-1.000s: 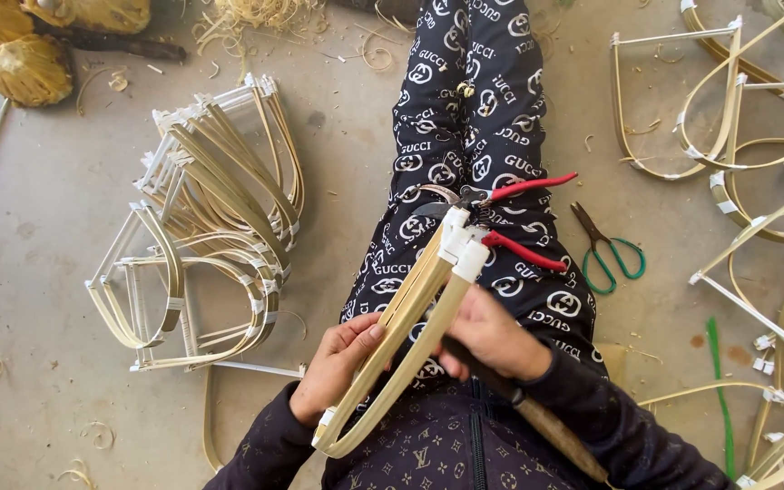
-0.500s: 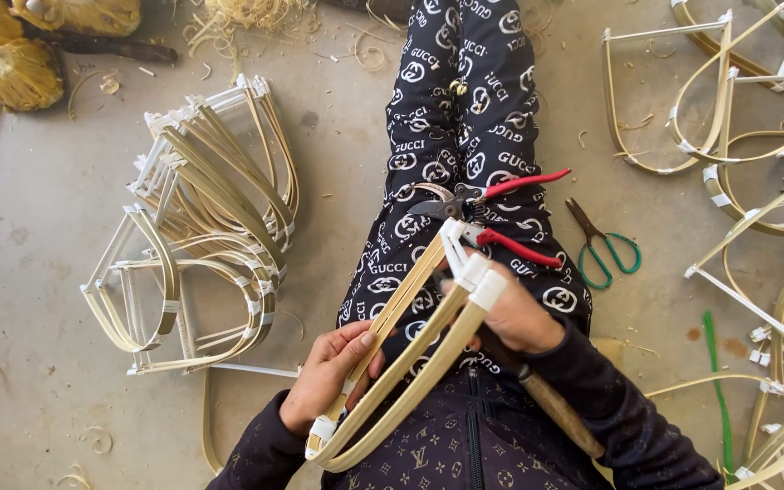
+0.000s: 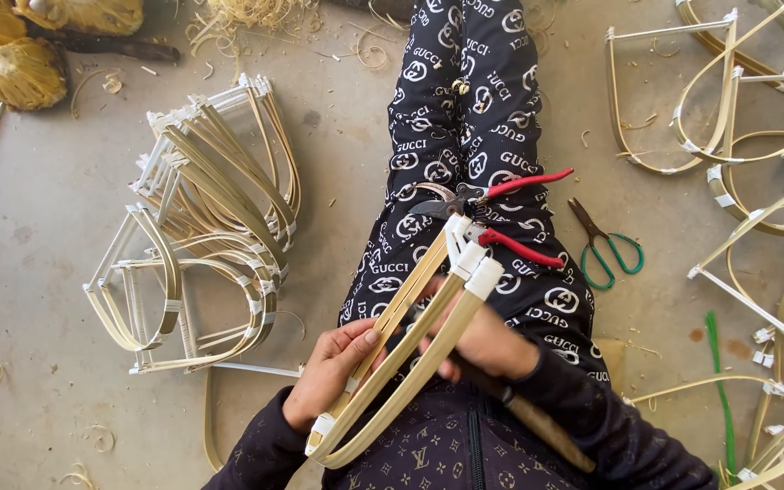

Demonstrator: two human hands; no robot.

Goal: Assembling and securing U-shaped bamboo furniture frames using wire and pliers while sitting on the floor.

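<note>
Two hands grip one bent bamboo frame [image 3: 410, 354] over the lap: left hand [image 3: 328, 372] closed around its strips, right hand [image 3: 483, 340] closed on it too. Its long axis runs diagonally, taped ends pointing up-right toward one red-handled pruner [image 3: 492, 218] and one green-handled scissors [image 3: 605, 245].

My right hand [image 3: 487, 343] sits behind the bamboo frame [image 3: 392, 363]; its fingers are hidden by the strips, so I cannot tell its grip. The brown handle [image 3: 528, 413] runs from under that hand toward lower right; its working end is covered. Red-handled pruners [image 3: 492, 213] on my lap: blades partly behind the frame's taped tips. Bent frames [image 3: 755, 118] at right and straw bundles [image 3: 20, 68] at upper left are cut by the edges.
</note>
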